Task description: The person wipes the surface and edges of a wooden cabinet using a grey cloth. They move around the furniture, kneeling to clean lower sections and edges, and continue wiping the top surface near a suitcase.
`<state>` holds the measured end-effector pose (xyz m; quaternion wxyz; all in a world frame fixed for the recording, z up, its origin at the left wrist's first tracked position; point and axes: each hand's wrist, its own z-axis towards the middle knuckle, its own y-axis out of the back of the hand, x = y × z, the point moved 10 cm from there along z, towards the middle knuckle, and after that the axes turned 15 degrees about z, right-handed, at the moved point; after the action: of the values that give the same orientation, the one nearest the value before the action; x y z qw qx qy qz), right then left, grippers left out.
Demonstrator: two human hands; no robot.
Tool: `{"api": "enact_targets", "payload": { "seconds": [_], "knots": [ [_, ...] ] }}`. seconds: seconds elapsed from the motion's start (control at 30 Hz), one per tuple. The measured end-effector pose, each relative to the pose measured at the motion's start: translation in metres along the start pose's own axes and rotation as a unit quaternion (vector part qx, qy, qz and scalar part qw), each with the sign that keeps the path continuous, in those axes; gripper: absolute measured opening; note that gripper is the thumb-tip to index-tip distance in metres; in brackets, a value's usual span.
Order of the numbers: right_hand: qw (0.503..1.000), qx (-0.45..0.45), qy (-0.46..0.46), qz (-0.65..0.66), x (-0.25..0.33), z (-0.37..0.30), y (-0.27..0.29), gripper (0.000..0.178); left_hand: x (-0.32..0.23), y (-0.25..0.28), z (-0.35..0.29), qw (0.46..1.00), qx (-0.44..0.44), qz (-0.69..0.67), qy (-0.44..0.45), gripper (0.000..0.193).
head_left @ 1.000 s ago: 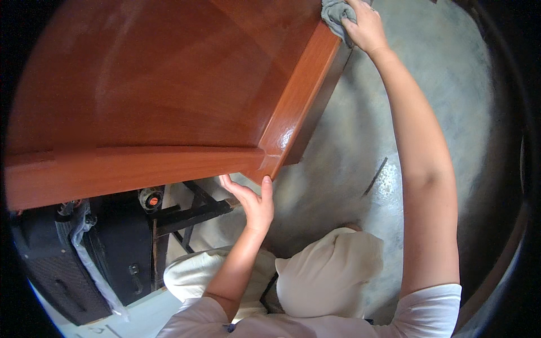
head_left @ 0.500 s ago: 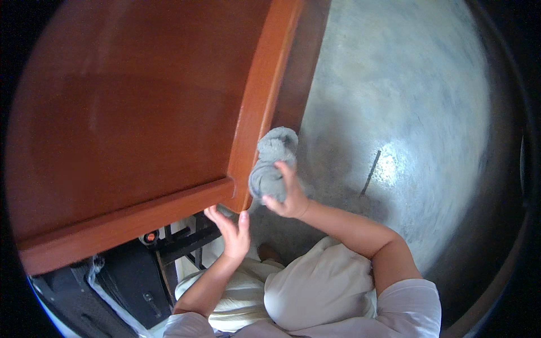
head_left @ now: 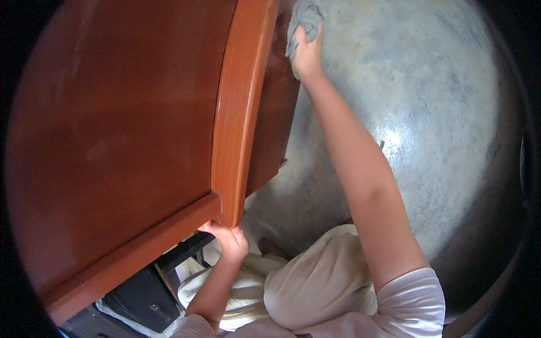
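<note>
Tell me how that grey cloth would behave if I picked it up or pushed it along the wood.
The grey cloth looks floppy: it bunches and folds under the right hand. Probably light, since it crumples small. Pushed along the table's side, it would likely slide and deform, not roll.

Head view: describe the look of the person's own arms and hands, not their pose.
Both forearms are bare, with no gloves, watch or rings that can be seen. The right hand and left hand are bare too. Each arm has a short sleeve of pale, whitish cloth at the upper arm, the right sleeve ending above the elbow. No markings show on the sleeves.
</note>
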<state>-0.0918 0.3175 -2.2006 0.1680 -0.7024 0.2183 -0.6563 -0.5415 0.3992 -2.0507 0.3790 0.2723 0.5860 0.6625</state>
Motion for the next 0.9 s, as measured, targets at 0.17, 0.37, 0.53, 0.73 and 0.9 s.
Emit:
{"api": "enact_targets", "payload": {
  "seconds": [0.17,0.37,0.53,0.73,0.9],
  "knots": [
    [0.995,0.020,0.066,-0.068,-0.006,-0.054,0.013,0.059,-0.021,0.007,0.012,0.998,-0.027,0.035,-0.046,0.084],
    [0.955,0.241,-0.114,-0.133,-0.013,-0.239,0.045,0.061,-0.021,0.015,0.017,0.999,-0.047,0.022,-0.011,0.075],
    [0.842,0.469,-0.159,-0.215,0.037,-0.335,0.045,0.061,-0.004,-0.006,-0.030,0.949,-0.123,-0.220,0.189,0.075],
    [0.702,0.662,-0.099,-0.244,0.072,-0.389,0.006,0.066,-0.039,-0.122,-0.077,0.515,0.127,-0.759,0.378,0.058],
    [0.604,0.732,0.074,-0.305,0.170,-0.399,-0.064,0.042,0.042,-0.152,-0.052,0.364,-0.064,-0.799,0.475,0.046]
  ]
}}
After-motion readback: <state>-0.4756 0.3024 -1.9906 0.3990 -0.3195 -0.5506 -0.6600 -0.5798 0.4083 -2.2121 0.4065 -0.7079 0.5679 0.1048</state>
